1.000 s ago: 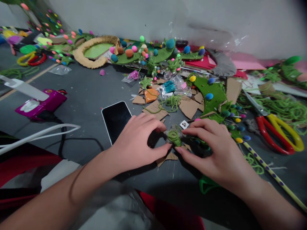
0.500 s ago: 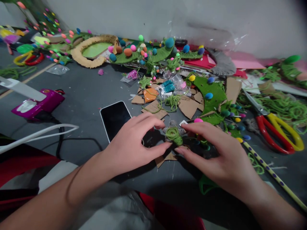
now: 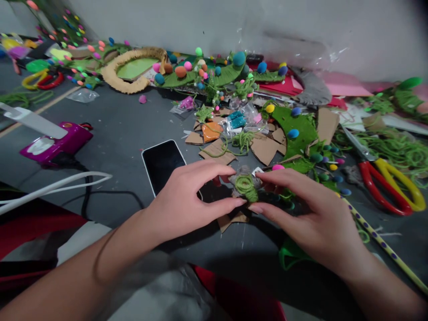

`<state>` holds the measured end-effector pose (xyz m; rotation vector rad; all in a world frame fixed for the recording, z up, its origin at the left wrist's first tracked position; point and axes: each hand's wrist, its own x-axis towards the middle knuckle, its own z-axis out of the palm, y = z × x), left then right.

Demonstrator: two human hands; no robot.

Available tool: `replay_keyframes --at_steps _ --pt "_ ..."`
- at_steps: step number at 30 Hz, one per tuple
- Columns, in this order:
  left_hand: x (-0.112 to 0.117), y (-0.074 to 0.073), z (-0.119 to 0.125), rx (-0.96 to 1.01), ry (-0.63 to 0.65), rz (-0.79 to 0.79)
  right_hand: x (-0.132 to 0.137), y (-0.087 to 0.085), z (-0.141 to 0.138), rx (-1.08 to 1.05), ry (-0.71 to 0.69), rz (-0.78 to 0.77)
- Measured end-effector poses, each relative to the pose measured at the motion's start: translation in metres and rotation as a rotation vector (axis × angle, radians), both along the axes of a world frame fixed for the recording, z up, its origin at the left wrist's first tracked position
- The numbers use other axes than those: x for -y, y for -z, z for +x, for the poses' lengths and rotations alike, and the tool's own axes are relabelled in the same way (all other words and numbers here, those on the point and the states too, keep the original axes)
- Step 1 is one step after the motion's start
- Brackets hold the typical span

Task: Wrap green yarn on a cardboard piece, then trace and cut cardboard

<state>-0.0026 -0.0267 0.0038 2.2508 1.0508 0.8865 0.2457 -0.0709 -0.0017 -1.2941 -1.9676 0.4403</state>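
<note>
A small piece wrapped in green yarn sits between my two hands above the dark floor. My left hand pinches it from the left with thumb and fingers. From the right, my right hand grips the same piece with its thumb and forefinger. Cardboard scraps lie just below the piece. A phone with a dark screen lies beside my left hand.
Red and yellow scissors lie at the right, with a spotted yellow stick beside them. A pink glue gun and white cable are on the left. Green felt shapes with coloured pom-poms, cardboard pieces and loose yarn fill the back.
Both hands have shifted slightly while turning the yarn-wrapped piece between them. It now sits a little higher and closer to the fingertips.
</note>
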Motion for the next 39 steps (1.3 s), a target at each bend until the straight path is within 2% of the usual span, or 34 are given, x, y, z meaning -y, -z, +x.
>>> replay_keyframes --at_steps 4,9,19,33,39 --pt "0.002 0.001 -0.001 -0.056 -0.017 0.093 0.001 -0.003 -0.002 -0.060 0.008 -0.006" --pt "0.005 0.001 0.001 -0.136 -0.014 0.207 0.005 -0.008 -0.010 -0.013 0.059 0.115" --pt "0.013 0.005 0.012 -0.162 -0.071 0.268 0.004 -0.008 -0.019 -0.018 0.066 0.095" --pt "0.016 0.005 0.015 -0.195 -0.069 0.327 0.002 -0.006 -0.025 -0.036 0.052 0.084" --pt "0.015 0.006 0.015 -0.204 -0.085 0.294 0.002 -0.007 -0.022 -0.022 0.046 0.076"
